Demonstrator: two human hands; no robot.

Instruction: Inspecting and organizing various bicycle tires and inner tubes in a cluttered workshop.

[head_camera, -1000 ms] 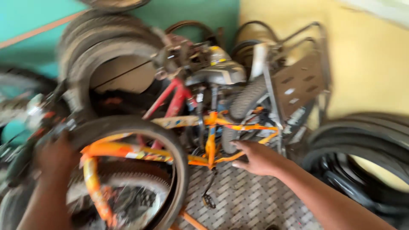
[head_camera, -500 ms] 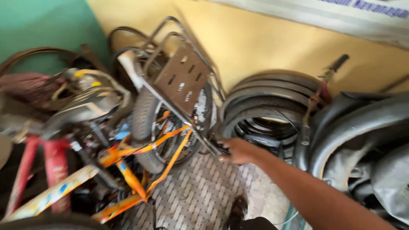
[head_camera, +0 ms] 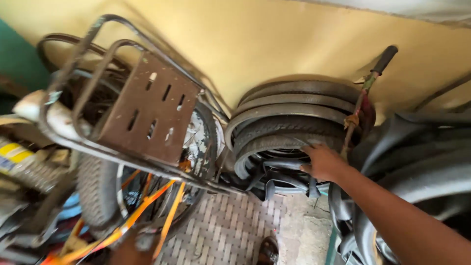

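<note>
**Right hand at the tyre stack: selection step**

The right hand [head_camera: 321,162] is extended forward, fingers loosely spread and laid against the stack of tyres [head_camera: 289,122]. The fingertips touch the inner edge of the lowest tyre of the stack; no tyre is pinched or enclosed. The grip has not yet been closed.

The left hand [head_camera: 128,251] shows only as a blurred patch at the bottom edge of the view, close to the orange bicycle frame [head_camera: 147,208]. Whether it holds the frame cannot be told.

The tyres stand on edge, nested one behind another, leaning against the yellow wall [head_camera: 274,44]. Looser rubber tubes [head_camera: 279,184] hang inside the stack just below the right hand. A rusty rod with a black grip [head_camera: 365,93] leans just right of the stack. More tyres [head_camera: 422,162] lie to the right, under the forearm. To the left, a rusted rear carrier [head_camera: 152,110] sits over a bicycle wheel [head_camera: 196,147], which stands just beside the stack. The floor [head_camera: 230,225] below is patterned tile.

Judged step: reaching into the stack, one tyre being singled out. The next move calls for curling the fingers round one rim edge and drawing it clear of its neighbours without snagging the tubes.
</note>
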